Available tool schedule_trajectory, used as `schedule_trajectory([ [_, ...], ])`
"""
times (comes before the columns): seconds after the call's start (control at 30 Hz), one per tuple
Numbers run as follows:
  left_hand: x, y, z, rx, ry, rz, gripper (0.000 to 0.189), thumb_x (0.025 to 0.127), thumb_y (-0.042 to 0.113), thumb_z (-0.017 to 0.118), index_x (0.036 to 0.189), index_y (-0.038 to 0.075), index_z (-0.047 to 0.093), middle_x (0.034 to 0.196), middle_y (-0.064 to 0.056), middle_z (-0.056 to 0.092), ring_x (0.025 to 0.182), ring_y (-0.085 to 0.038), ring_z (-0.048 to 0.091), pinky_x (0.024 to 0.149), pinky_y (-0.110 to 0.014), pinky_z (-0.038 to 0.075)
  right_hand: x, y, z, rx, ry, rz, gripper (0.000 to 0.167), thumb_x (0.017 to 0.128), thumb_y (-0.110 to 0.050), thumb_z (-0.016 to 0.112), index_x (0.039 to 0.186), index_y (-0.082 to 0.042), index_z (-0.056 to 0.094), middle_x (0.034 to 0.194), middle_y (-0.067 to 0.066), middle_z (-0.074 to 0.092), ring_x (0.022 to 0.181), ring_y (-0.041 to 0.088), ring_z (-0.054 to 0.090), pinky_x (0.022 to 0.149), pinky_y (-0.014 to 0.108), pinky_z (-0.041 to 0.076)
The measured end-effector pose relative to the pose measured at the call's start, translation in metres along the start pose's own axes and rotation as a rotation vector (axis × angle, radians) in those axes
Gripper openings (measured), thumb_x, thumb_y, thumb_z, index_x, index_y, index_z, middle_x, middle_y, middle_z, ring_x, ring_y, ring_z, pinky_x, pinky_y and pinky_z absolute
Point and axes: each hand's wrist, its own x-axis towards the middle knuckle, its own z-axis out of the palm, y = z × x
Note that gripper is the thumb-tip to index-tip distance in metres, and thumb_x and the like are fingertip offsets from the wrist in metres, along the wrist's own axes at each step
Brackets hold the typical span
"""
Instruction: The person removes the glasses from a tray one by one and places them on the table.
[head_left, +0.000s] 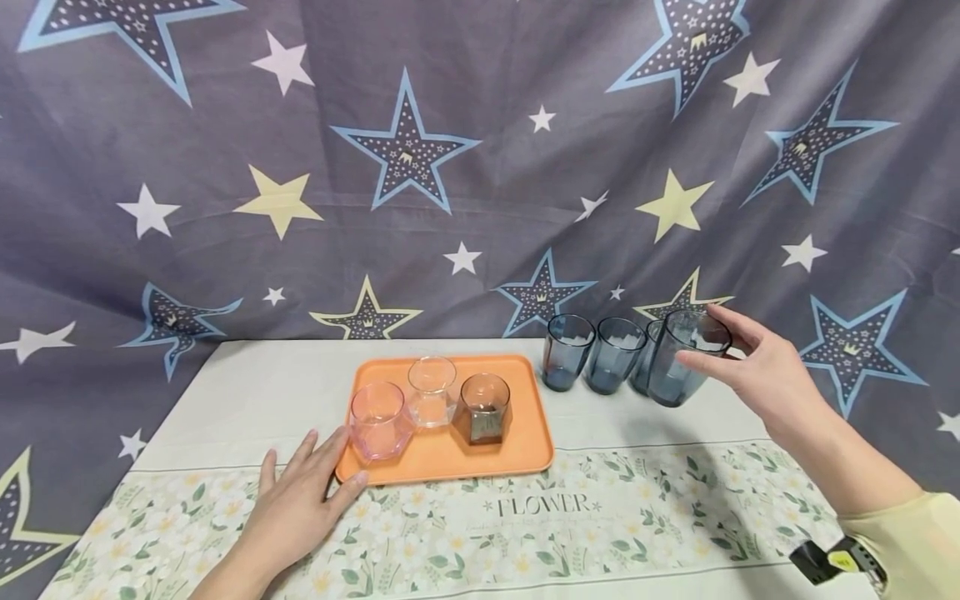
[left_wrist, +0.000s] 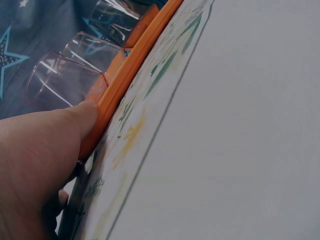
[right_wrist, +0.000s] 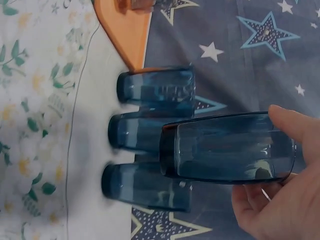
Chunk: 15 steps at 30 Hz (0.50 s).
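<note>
My right hand grips a blue glass tumbler near its rim, thumb on one side and fingers on the other. In the right wrist view this tumbler overlaps a row of three similar blue tumblers behind it. On the left, my left hand lies with spread fingers at the corner of an orange tray; its thumb touches the tray rim. Three glasses are on the tray: a pink one, a clear one and a brown one.
A white tablecloth with a floral band covers the table. Behind it hangs a grey curtain printed with stars. The standing blue tumblers are right of the tray, near the table's back edge. A dark band with a device circles the right wrist.
</note>
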Motion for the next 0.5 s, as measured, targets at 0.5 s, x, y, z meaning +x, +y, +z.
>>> schedule_trajectory([
  [0.5,-0.001,0.001,0.0,0.012,0.019,0.016,0.09,0.108,0.067,0.058,0.171,0.006,0.041,0.167,-0.023,0.048,0.16,-0.056,0.028,0.119,-0.084,-0.005,0.003,0.031,-0.026,-0.077,0.037,0.045,0.105,0.099,-0.052,0.084,0.178,-0.017,0.024,0.153,0.004,0.05,0.128,0.012,0.048,0.082,0.014,0.045],
])
